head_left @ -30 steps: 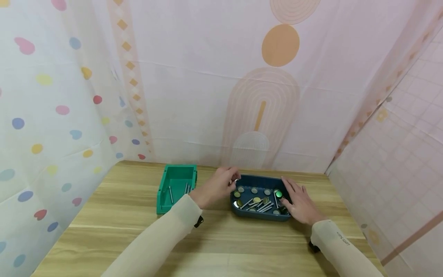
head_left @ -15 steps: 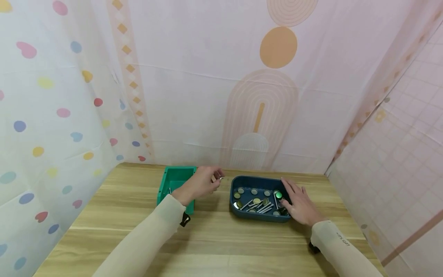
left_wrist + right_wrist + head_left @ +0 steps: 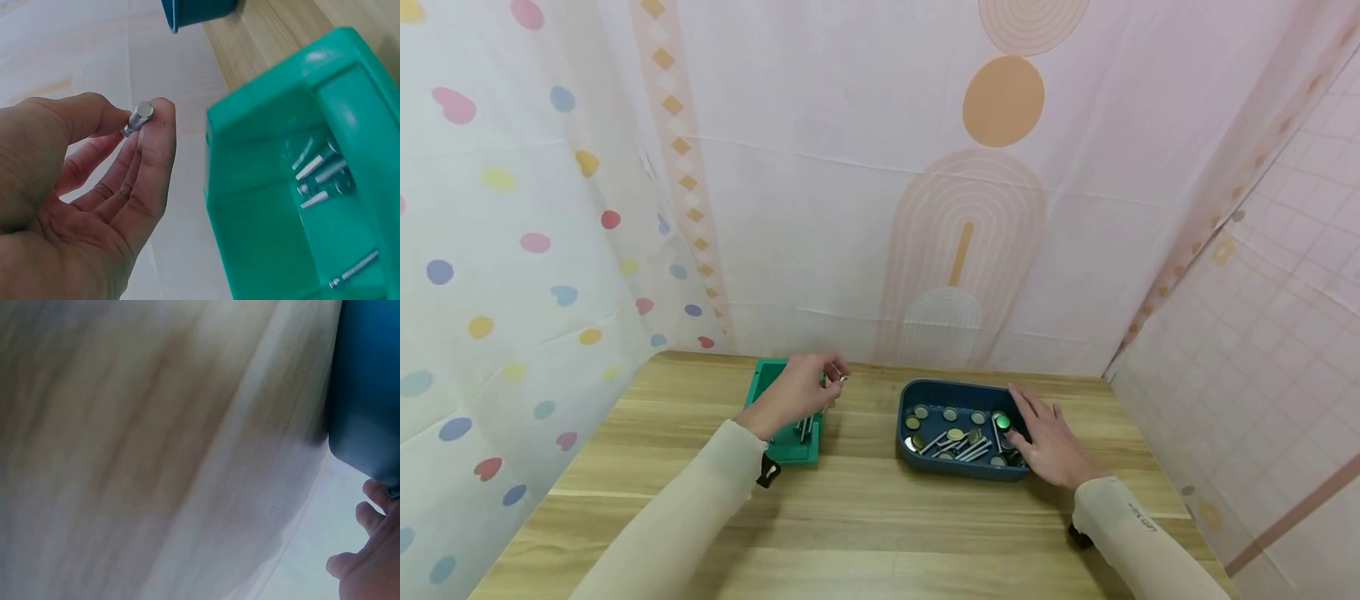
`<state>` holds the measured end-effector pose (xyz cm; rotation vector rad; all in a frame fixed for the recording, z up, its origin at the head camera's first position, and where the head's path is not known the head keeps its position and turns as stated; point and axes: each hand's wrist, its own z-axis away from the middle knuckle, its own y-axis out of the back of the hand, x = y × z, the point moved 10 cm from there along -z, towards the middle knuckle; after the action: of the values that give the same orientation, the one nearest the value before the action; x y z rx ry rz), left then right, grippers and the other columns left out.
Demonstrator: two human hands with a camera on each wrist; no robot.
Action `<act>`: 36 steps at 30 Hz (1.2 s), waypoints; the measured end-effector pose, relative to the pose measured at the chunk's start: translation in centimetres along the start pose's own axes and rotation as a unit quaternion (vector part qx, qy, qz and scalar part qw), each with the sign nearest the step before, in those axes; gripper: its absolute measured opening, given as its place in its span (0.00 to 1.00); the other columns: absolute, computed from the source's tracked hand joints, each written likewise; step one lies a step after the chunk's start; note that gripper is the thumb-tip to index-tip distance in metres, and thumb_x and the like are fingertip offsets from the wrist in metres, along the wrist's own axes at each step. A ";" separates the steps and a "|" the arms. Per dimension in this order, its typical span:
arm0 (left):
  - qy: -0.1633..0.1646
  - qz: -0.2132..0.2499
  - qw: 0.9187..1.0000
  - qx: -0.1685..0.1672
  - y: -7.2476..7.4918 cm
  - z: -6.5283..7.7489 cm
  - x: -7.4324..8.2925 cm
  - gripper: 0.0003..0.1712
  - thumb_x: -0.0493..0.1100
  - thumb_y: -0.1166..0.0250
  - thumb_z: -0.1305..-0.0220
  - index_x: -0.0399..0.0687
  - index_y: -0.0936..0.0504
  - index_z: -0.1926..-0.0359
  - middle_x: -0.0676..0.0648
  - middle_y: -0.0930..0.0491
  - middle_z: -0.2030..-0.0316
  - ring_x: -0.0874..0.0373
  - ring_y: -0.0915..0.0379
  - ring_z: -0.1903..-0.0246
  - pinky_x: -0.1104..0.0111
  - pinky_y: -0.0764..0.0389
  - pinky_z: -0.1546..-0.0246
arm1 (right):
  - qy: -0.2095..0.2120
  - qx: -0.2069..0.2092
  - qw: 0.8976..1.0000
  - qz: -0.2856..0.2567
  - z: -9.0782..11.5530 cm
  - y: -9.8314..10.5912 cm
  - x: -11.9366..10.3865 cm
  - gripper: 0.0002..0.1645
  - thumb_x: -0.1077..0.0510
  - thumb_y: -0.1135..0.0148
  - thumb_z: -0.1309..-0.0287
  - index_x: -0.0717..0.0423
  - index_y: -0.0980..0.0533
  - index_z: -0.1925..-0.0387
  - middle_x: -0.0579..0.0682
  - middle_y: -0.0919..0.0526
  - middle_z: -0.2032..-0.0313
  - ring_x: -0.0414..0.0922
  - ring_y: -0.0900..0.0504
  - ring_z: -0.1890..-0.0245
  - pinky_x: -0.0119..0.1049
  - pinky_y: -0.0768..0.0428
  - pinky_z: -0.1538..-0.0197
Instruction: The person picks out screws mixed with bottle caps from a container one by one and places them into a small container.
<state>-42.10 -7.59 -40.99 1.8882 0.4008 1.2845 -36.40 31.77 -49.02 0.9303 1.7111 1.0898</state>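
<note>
My left hand [image 3: 797, 392] is over the right side of the green bin [image 3: 797, 457], pinching a silver bolt [image 3: 143, 112] between thumb and fingertips. In the left wrist view the bolt's round end faces the camera. Several similar bolts [image 3: 322, 175] lie inside the bin. My right hand [image 3: 1051, 442] rests on the right end of the blue tray [image 3: 958, 470], fingers stretched along the rim and thumb over the inside. That tray contains round metal caps [image 3: 950, 414], one of them shiny green [image 3: 1003, 423], mixed with loose bolts [image 3: 976, 451].
Both containers stand on a wood-grain table [image 3: 880, 517], with a strip of tabletop between them. Behind them hangs a patterned curtain [image 3: 820, 250], meeting the table's back edge. More patterned cloth [image 3: 542, 317] closes off the left, and another sheet the right.
My left hand has moved left from the blue tray's left end to the green bin, carrying the bolt. My right hand has stayed on the blue tray.
</note>
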 end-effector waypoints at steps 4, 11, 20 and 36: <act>0.006 0.001 1.000 0.014 0.8 0.4 -1.3 0.11 0.33 0.34 0.18 0.41 0.11 0.41 0.41 0.08 0.55 0.54 0.10 0.70 0.67 0.15 0.69 | -0.001 -0.002 1.000 -0.005 0.0 0.0 0.0 0.48 0.49 0.39 0.11 0.59 0.47 0.05 0.69 0.38 0.10 0.74 0.35 0.12 0.87 0.45 0.15; 0.000 -0.032 0.998 0.061 2.1 1.0 -3.1 0.12 0.31 0.34 0.21 0.36 0.11 0.42 0.41 0.07 0.57 0.60 0.15 0.69 0.67 0.17 0.67 | -0.001 -0.007 1.000 -0.005 0.1 0.1 0.0 0.48 0.49 0.39 0.11 0.59 0.48 0.05 0.69 0.38 0.10 0.74 0.35 0.12 0.87 0.46 0.15; 0.047 -0.027 0.996 0.064 2.4 1.6 -5.0 0.13 0.31 0.34 0.23 0.33 0.12 0.42 0.37 0.09 0.54 0.53 0.19 0.64 0.62 0.17 0.60 | -0.002 -0.007 1.000 -0.005 0.3 0.3 0.1 0.48 0.50 0.39 0.12 0.57 0.48 0.05 0.69 0.39 0.10 0.74 0.36 0.12 0.87 0.46 0.15; 0.119 -0.049 0.992 -0.001 0.4 2.4 -7.1 0.16 0.31 0.33 0.18 0.29 0.16 0.35 0.40 0.14 0.60 0.55 0.18 0.70 0.65 0.16 0.66 | -0.002 -0.009 1.000 -0.006 0.6 0.4 0.1 0.48 0.50 0.39 0.12 0.58 0.48 0.05 0.67 0.40 0.09 0.73 0.36 0.11 0.87 0.46 0.15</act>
<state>-43.13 -13.46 -45.55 1.6958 0.6075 1.4479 -35.82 32.13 -48.77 0.9093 1.6994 1.0920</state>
